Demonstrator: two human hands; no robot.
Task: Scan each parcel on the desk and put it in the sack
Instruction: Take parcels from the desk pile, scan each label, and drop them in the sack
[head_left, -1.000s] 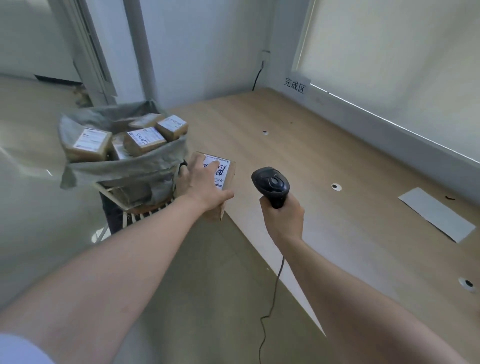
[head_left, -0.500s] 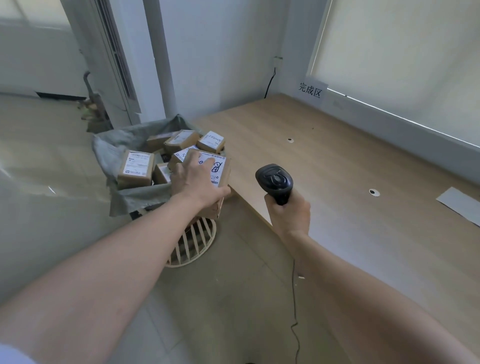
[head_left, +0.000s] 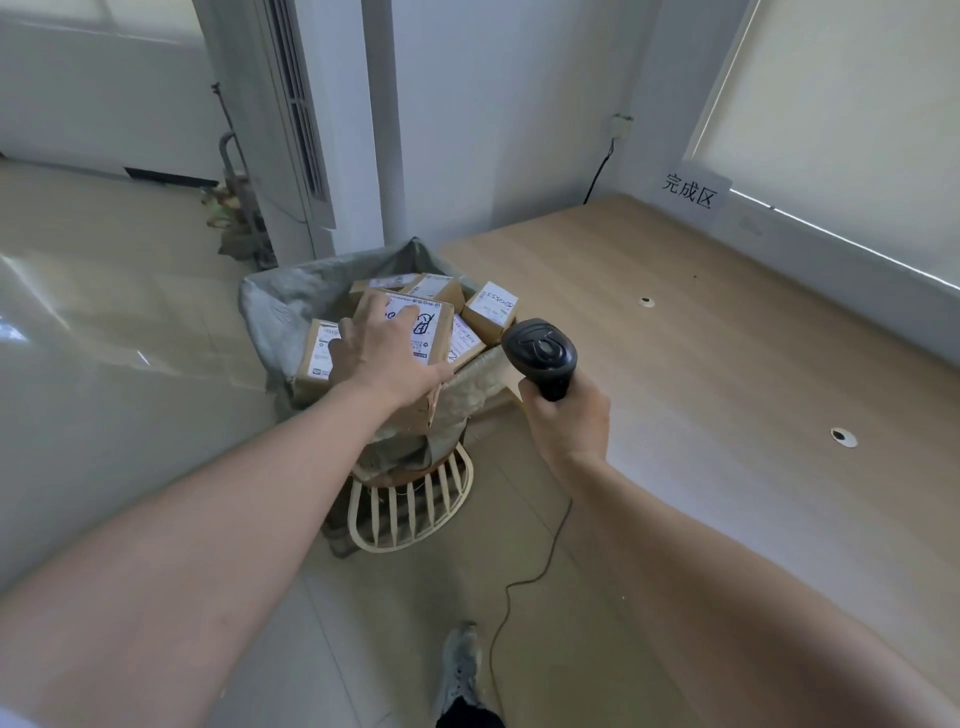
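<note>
My left hand (head_left: 384, 353) grips a brown cardboard parcel (head_left: 428, 332) with a white label, holding it over the open mouth of the grey sack (head_left: 283, 306). Several other labelled parcels (head_left: 491, 312) lie inside the sack. My right hand (head_left: 566, 415) holds a black barcode scanner (head_left: 543, 356) upright just right of the sack, above the corner of the wooden desk (head_left: 701, 364). The scanner's cable (head_left: 524, 577) hangs down to the floor.
The sack rests on a round slatted stool (head_left: 410, 509) on the tiled floor. A white sign with characters (head_left: 688, 189) stands at the desk's back edge. Two cable holes (head_left: 842, 436) dot the desktop. My shoe (head_left: 460, 670) shows below.
My left hand has carried the parcel from the desk corner leftwards over the sack. The view turned towards the sack. The scanner hand stayed near the desk edge.
</note>
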